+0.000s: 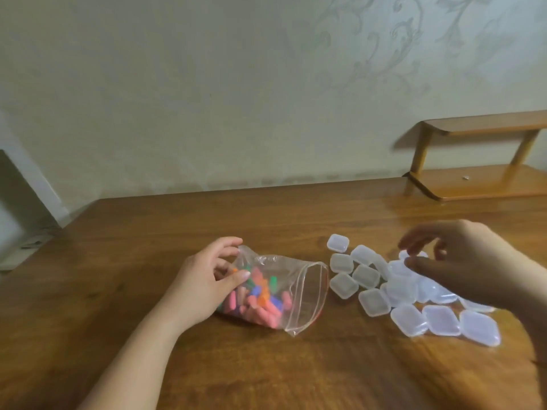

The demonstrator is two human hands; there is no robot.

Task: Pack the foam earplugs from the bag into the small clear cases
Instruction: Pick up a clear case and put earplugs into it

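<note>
Bare brown wooden tabletop [266, 374] lies open to you along the near edge and across the far strip by the wall. Centre: clear zip-top plastic bag [296, 294]. Just right: cluster of small clear plastic cases [414, 303]; between them, a narrow gap. Far right corner: two-tier wooden shelf [479, 161].

No readable text, label or number anywhere.

So the bag [284, 294] sits mid-counter [148, 232] with the earplugs [257, 300] inside, cases [408, 291] piled just to its right, and a little shelf [479, 182] at the back right against the wall [207, 84].
</note>
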